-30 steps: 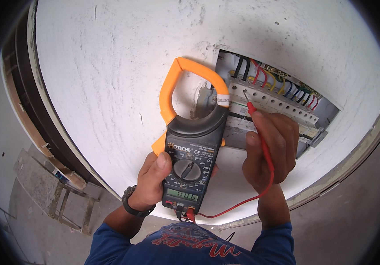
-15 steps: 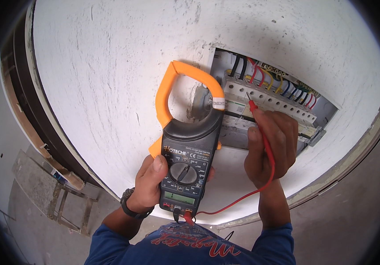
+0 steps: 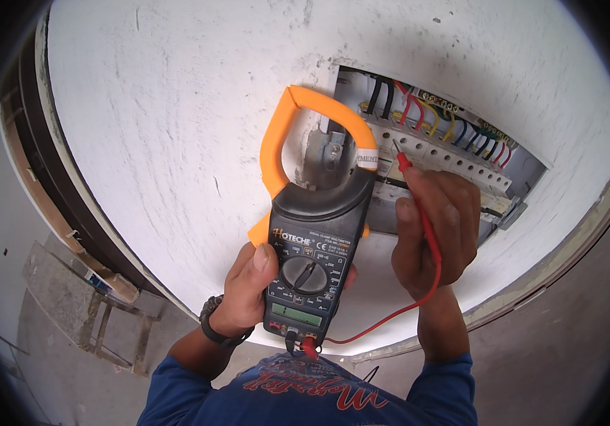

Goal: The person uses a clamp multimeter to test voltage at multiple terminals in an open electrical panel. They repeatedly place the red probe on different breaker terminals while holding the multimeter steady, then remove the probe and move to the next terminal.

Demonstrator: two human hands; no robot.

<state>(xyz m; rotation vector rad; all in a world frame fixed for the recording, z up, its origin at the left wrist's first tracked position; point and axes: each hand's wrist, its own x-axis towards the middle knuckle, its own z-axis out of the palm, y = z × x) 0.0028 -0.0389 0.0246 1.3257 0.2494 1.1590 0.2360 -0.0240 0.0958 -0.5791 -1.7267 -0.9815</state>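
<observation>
My left hand [image 3: 250,284] is wrapped round a clamp meter [image 3: 312,241] with a dark body, a rotary dial, a small green display and an orange jaw loop. Between the fingers of my right hand [image 3: 438,231] is a red test probe [image 3: 405,165], its metal tip pointing at a row of white circuit breakers [image 3: 454,157]. I cannot tell whether the tip touches a breaker screw. A red lead [image 3: 383,321] runs from the probe to the meter's lower end, where a black plug also sits. The meter's jaw overlaps the left edge of the breaker box [image 3: 528,186].
Black, red, yellow and blue wires [image 3: 436,121] rise from the breakers. The box is recessed in a rough white wall [image 3: 177,128]. A metal fitting [image 3: 332,150] shows through the jaw loop. At the lower left stands a worn wooden stool [image 3: 63,302] near a dark frame.
The meter in my left hand has shifted slightly right and up across the view. The probe tip has moved a little left along the breakers.
</observation>
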